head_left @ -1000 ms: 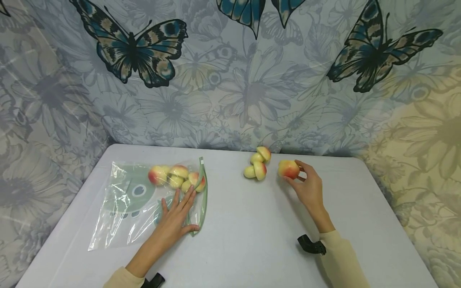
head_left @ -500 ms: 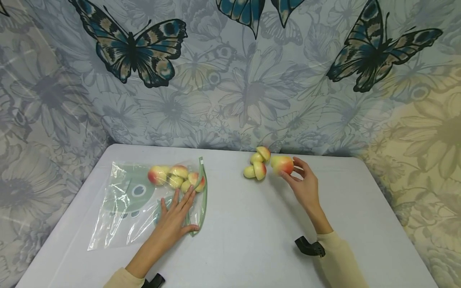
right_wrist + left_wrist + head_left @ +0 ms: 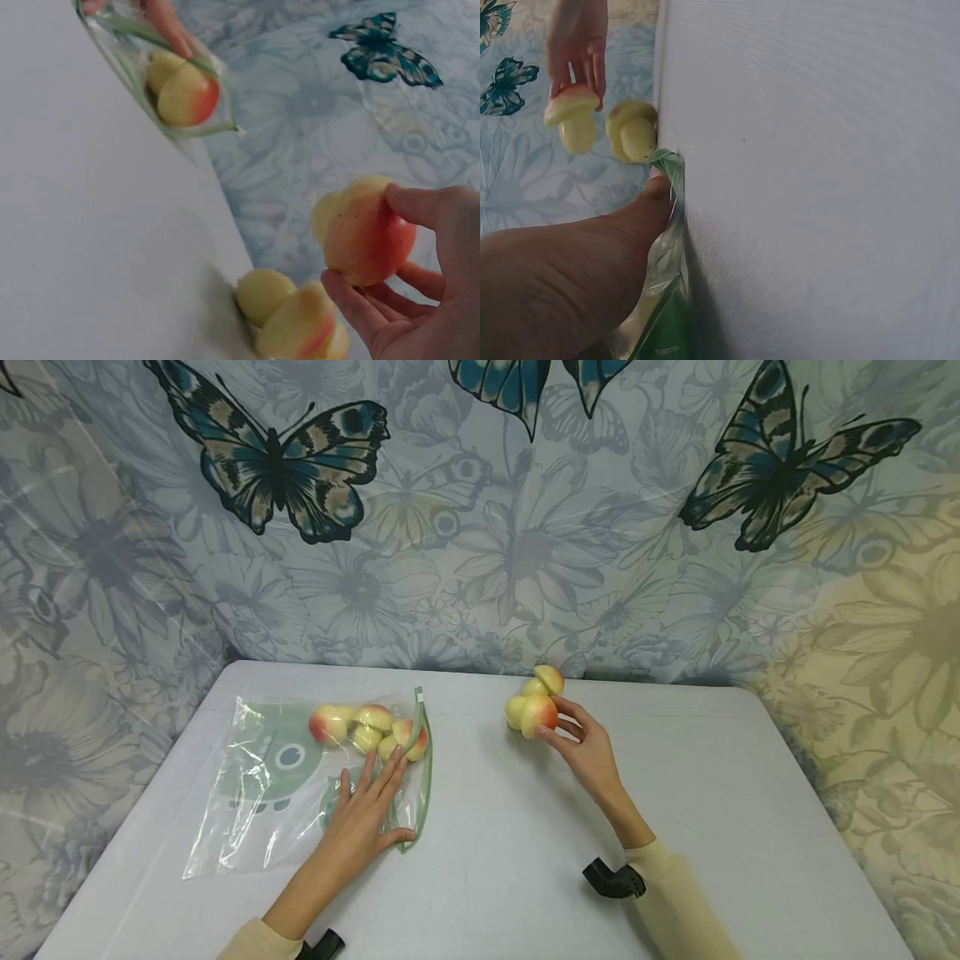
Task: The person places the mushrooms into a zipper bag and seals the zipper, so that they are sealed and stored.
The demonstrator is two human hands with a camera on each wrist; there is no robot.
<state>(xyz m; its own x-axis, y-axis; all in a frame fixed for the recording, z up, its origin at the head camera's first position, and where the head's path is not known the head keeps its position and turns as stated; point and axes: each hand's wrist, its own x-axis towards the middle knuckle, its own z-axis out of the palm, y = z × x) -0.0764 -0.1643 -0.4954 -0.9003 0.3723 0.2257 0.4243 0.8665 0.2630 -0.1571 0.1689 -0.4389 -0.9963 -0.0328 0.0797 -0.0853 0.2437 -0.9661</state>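
Observation:
My right hand (image 3: 588,756) pinches a mushroom-shaped piece (image 3: 537,717) with a yellow stem and red-blushed cap, thumb on one side and fingers on the other. In the right wrist view the held mushroom (image 3: 367,236) is up over the other loose mushrooms (image 3: 296,322). Behind it in the head view, another mushroom (image 3: 549,679) shows at the table's back edge; one more is mostly hidden. My left hand (image 3: 360,818) lies with spread fingers on a clear zip bag (image 3: 225,835) with a green edge. Several similar mushrooms (image 3: 327,725) are inside the bag, near its mouth.
The white table (image 3: 487,877) ends at the back against a cloth (image 3: 517,560) printed with flowers and butterflies. Black wrist mounts (image 3: 615,878) stick out from both sleeves, low over the table.
My right hand has carried the mushroom leftward, from the right of the loose mushrooms to in front of and over them. The left hand and bag have barely moved.

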